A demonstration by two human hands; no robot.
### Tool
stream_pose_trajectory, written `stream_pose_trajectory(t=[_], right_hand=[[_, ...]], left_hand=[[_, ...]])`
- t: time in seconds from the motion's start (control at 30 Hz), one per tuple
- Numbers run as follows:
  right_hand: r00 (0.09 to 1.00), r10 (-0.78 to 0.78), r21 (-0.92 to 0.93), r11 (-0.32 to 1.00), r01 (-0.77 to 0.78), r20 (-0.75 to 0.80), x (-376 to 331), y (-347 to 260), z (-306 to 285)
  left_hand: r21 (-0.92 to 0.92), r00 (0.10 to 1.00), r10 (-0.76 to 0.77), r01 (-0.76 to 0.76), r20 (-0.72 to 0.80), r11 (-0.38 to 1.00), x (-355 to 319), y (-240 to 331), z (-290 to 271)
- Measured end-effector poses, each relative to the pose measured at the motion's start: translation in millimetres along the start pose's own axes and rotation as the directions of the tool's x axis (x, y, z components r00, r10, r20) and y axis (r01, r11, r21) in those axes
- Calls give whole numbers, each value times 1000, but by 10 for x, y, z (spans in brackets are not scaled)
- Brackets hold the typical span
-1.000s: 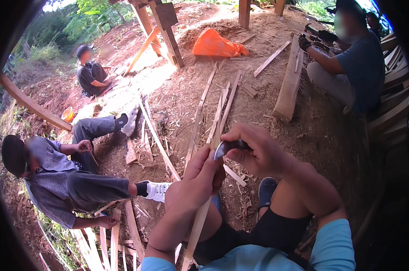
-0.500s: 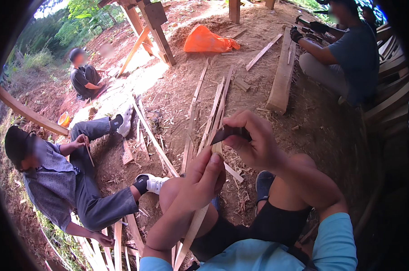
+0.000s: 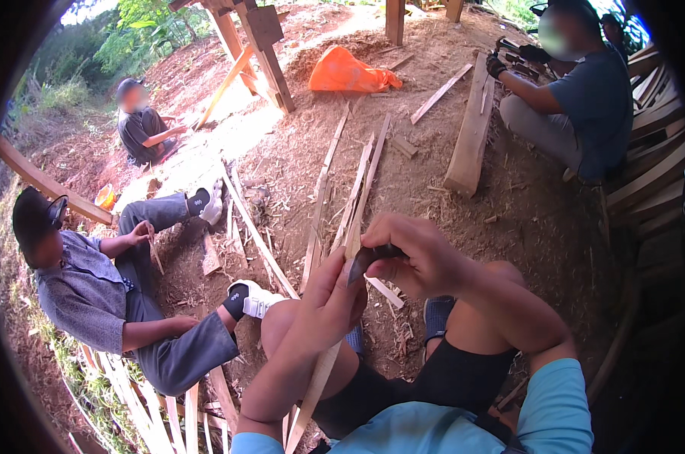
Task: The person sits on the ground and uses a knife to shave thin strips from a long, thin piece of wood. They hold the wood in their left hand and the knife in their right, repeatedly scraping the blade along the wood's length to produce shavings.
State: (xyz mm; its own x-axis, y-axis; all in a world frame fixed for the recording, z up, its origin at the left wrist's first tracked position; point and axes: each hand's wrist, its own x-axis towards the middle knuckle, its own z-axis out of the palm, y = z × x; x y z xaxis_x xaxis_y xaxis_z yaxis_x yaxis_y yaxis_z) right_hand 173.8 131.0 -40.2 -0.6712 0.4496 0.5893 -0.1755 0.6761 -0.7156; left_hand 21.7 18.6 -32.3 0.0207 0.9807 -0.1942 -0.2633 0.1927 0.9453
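My left hand is closed round a long, thin wooden strip. The strip runs from beside my left thigh up past my fingers and away from me. My right hand grips a short dark knife, its handle mostly hidden in the fingers. The blade points down and toward me, right beside my left fingertips. It lies against or very close to the strip; actual contact I cannot make out.
Long wooden slats and shavings litter the dirt ahead. A thick beam lies front right, behind it a gloved person. An orange sack rests farther off. Another person sits close on my left, one more beyond.
My right hand and the knife have come down toward me, the blade now lower beside my left fingers. The person on my left has raised a hand from the slats to the leg.
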Motion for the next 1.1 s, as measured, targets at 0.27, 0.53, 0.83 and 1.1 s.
stream_pose_trajectory(t=[0.27,0.53,0.83,1.1], right_hand=[[980,-62,2,998,64,-188,72,-22,-48],[981,-80,-122,991,59,-175,79,-12,-94],[976,-23,-92,996,3,-217,99,-106,-65],[983,96,-58,993,-106,-155,87,-197,-114]], left_hand=[[-44,994,4,1,108,999,-61,68,108],[-13,996,-8,10,87,1000,-19,103,99],[36,995,65,-68,73,997,-40,125,116],[16,997,-6,4,73,1000,-81,185,93]])
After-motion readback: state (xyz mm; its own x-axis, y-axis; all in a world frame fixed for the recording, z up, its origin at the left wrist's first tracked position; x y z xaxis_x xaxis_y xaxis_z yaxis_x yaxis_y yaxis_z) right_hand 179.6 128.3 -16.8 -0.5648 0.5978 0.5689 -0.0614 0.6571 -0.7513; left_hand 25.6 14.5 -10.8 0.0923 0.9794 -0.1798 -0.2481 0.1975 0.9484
